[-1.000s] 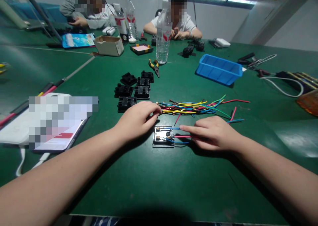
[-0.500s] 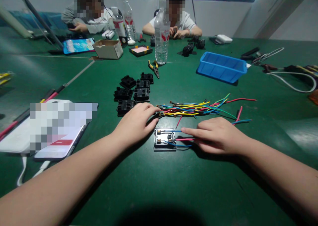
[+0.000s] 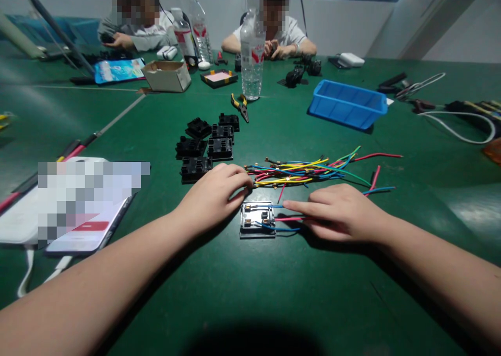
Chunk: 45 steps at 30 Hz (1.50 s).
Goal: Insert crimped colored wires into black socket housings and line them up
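Note:
A small black switch module (image 3: 257, 219) lies on the green table (image 3: 250, 293) between my hands, with blue and red wires (image 3: 287, 219) running out of its right side. My right hand (image 3: 338, 210) lies flat on those wires, fingers stretched, with the index tip near the module. My left hand (image 3: 213, 194) is curled just left of the module, and its fingertips pinch the left end of a loose bundle of coloured wires (image 3: 309, 169). Which wire it grips is hidden.
Several black modules (image 3: 207, 142) sit behind my left hand. A phone (image 3: 90, 215) lies at left. Farther back are pliers (image 3: 239, 105), a water bottle (image 3: 252, 53), a cardboard box (image 3: 166, 75) and a blue bin (image 3: 346, 104). Two people work at the far edge.
My left fingers have curled in a little at the wire ends. The right hand stays on the module's wires. The view has shifted slightly.

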{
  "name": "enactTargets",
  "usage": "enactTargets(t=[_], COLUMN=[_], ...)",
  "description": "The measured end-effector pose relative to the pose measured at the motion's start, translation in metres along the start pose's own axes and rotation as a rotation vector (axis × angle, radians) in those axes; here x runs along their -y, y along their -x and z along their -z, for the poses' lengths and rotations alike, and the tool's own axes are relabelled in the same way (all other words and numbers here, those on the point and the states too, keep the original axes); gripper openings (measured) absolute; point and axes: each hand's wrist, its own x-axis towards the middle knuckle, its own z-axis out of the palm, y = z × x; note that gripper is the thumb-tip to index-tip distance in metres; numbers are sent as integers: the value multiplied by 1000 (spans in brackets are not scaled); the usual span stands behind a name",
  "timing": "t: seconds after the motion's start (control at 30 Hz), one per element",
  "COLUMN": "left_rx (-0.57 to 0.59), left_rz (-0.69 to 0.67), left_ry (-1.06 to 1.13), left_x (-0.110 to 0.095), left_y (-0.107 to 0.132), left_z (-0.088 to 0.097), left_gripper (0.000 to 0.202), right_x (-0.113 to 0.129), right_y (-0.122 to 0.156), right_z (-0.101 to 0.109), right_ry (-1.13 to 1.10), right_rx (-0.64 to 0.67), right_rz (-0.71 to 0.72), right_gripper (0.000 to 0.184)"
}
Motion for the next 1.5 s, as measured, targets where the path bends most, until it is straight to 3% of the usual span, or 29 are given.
enactTargets(t=[0.77,1.17,1.33,1.5], left_rx=[7,4,5,27], left_rz=[46,3,4,-4], left_ry=[69,92,102,115], left_x=[-3,-4,-6,-6], left_y=[2,1,2,1], left_z=[1,2,3,4], left_gripper=[12,12,14,14], right_x=[-1,0,0,-4], right_y=[-1,-2,-4,-3], right_z=[1,1,3,2], right_ry=[-10,-44,27,129], right_rx=[-12,-32,-124,-268], right_rz=[3,-21,-59,-249], right_gripper=[42,44,32,19])
